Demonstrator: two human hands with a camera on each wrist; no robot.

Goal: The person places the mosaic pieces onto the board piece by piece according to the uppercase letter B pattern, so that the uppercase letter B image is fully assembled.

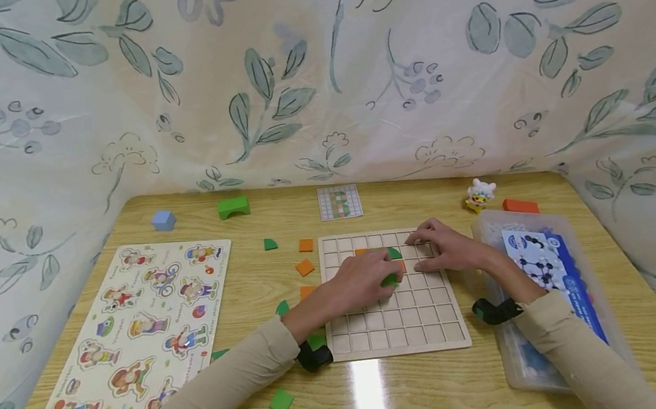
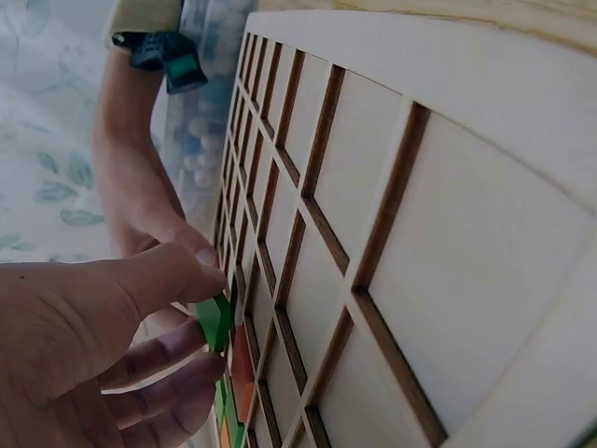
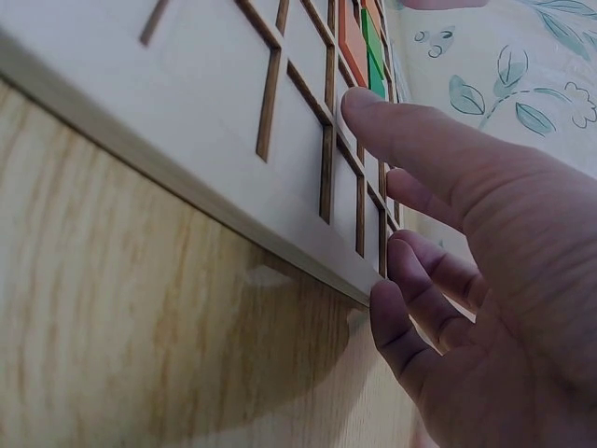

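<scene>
A wooden grid board (image 1: 402,319) lies mid-table with orange and green pieces set in its upper part. My left hand (image 1: 363,280) is over the board and pinches a green piece (image 2: 215,322) between thumb and fingers. That piece is close to an orange piece (image 2: 243,373) in the grid; its full outline is hidden by the fingers. A green quarter-round piece (image 1: 394,252) sits just beyond. At the board's right side is my right hand (image 1: 448,249), thumb and fingers spread and loosely bent, holding nothing. In the right wrist view its thumb (image 3: 368,107) lies over the grid.
Loose orange tiles (image 1: 305,267) and a green tile (image 1: 281,402) lie left of the board. A pattern card (image 1: 339,202) is behind it. At left lies a picture puzzle board (image 1: 158,282); at right, a plastic box (image 1: 515,373), a figurine (image 1: 479,194) and a red block (image 1: 520,206).
</scene>
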